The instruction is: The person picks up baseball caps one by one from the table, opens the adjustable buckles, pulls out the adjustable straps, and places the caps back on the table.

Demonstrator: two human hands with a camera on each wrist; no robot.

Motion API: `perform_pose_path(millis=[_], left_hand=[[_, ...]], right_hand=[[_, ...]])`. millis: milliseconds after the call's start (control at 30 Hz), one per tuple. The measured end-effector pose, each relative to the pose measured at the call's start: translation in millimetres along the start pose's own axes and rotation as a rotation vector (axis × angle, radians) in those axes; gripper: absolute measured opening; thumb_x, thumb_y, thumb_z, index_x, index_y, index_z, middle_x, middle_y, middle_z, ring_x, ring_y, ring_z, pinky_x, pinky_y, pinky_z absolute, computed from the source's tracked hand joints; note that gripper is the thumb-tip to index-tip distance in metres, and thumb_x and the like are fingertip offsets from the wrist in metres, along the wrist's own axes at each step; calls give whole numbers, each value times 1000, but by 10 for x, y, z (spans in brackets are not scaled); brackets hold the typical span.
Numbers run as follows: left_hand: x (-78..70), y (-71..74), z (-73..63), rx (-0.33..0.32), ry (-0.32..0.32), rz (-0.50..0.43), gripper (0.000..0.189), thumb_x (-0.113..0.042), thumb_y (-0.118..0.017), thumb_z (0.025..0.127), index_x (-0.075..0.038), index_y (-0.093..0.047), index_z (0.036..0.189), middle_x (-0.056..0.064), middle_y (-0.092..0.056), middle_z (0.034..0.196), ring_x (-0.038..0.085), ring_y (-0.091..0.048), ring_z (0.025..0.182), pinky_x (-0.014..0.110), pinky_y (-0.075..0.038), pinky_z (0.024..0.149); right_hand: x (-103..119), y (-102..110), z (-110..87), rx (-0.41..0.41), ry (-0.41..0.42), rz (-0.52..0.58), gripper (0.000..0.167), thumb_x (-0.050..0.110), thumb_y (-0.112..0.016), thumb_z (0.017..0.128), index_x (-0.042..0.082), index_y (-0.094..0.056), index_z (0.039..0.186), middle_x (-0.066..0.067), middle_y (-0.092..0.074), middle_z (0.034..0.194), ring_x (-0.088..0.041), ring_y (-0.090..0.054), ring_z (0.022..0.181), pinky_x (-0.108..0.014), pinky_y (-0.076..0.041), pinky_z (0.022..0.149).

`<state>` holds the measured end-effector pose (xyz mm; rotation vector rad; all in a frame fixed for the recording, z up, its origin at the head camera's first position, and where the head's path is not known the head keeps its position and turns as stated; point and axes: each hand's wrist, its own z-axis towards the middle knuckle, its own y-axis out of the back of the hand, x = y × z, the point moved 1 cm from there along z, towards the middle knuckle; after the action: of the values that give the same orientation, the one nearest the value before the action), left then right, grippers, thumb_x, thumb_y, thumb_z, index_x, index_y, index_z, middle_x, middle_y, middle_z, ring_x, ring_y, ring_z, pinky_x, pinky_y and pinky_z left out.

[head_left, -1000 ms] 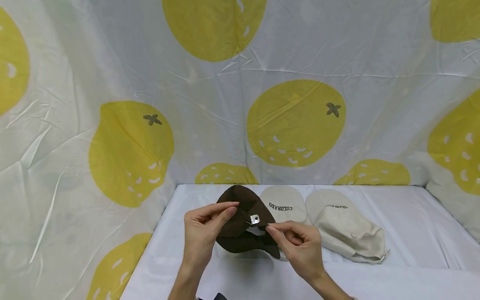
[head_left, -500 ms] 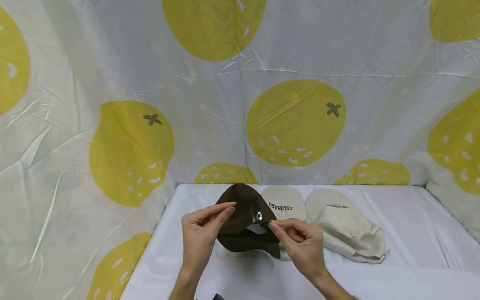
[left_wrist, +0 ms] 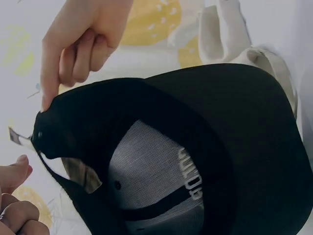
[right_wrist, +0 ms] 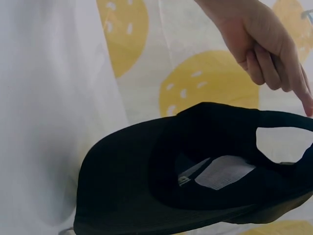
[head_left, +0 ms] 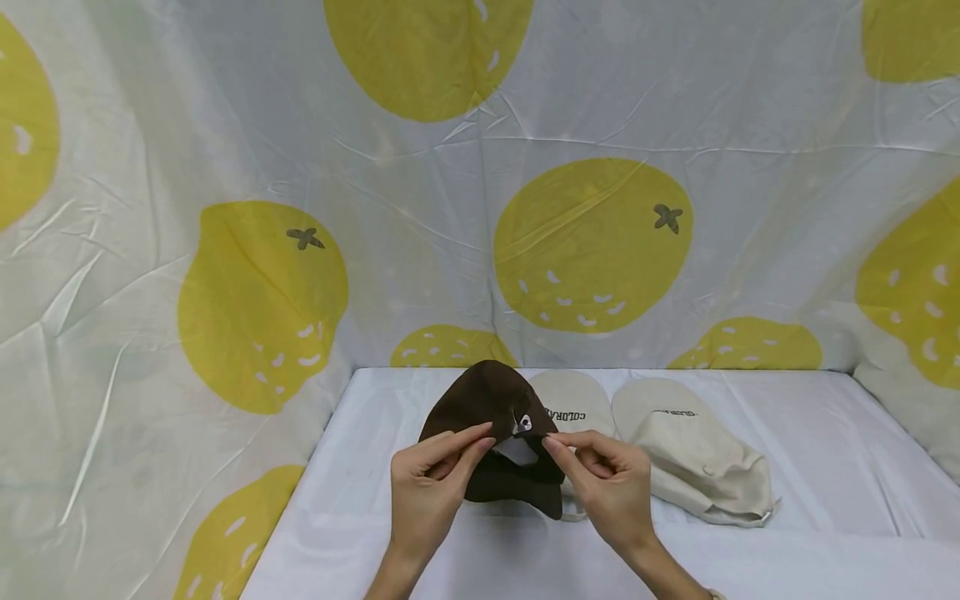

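Note:
A dark brown baseball cap hangs above the white table, rear opening towards me, with its brim below. My right hand pinches the cap beside the rear opening, which also shows in the left wrist view, where that hand comes from above. Thumb and index finger of my left hand are close together at the opening's other side; I cannot tell whether they pinch the strap. In the left wrist view this hand lies beside the strap. A shiny metal buckle stands out from the strap between both hands.
Two cream caps lie on the white-covered table behind and right of my hands: one lettered cap, partly hidden, and one crumpled cap. A lemon-print cloth hangs behind and along the sides.
My left hand has moved right along the cap, closer to the right hand. The cap has tilted and risen slightly, and the buckle has shifted up and right. The cream caps are unmoved.

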<state>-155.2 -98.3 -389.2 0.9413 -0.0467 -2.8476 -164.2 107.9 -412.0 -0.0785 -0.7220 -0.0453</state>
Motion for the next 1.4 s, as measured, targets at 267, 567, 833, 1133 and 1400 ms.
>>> perform_pose_path(millis=[267, 567, 833, 1133, 1400], left_hand=[[31, -105, -48, -8, -69, 66, 31, 14, -82, 77, 2, -81, 106, -5, -30, 52, -1, -22, 52, 14, -20, 44], [65, -135, -61, -28, -95, 81, 33, 16, -82, 76, 2, -80, 105, -5, -30, 53, -1, -23, 52, 14, -19, 45], [94, -117, -52, -25, -134, 81, 37, 18, -83, 73, 3, -80, 106, -5, -31, 53, 0, -23, 52, 13, -19, 45], [104, -107, -45, 1, -147, 68, 36, 21, -80, 74, 4, -80, 106, -5, -38, 53, -1, -25, 52, 12, -21, 44], [107, -115, -47, -12, -147, 129, 27, 16, -78, 81, 2, -81, 104, -6, -38, 53, -3, -26, 52, 12, -21, 45]], right_hand=[[8, -5, 8, -1, -18, 12, 25, -20, -77, 79, 1, -80, 90, 2, -22, 51, -13, -16, 47, -16, -15, 40], [21, -7, 6, 11, -32, 5, 24, -19, -77, 80, 2, -80, 91, 1, -22, 51, -13, -16, 46, -16, -15, 40], [22, -14, -1, 39, -39, 10, 24, -19, -76, 81, 2, -80, 93, 1, -21, 51, -13, -17, 46, -16, -14, 40], [23, -25, -3, 61, -22, 17, 25, -19, -75, 81, 3, -80, 93, 1, -22, 51, -13, -17, 46, -15, -15, 40], [8, -25, -2, 88, 0, 22, 26, -19, -76, 81, 3, -80, 94, 2, -22, 50, -13, -17, 45, -15, -16, 40]])
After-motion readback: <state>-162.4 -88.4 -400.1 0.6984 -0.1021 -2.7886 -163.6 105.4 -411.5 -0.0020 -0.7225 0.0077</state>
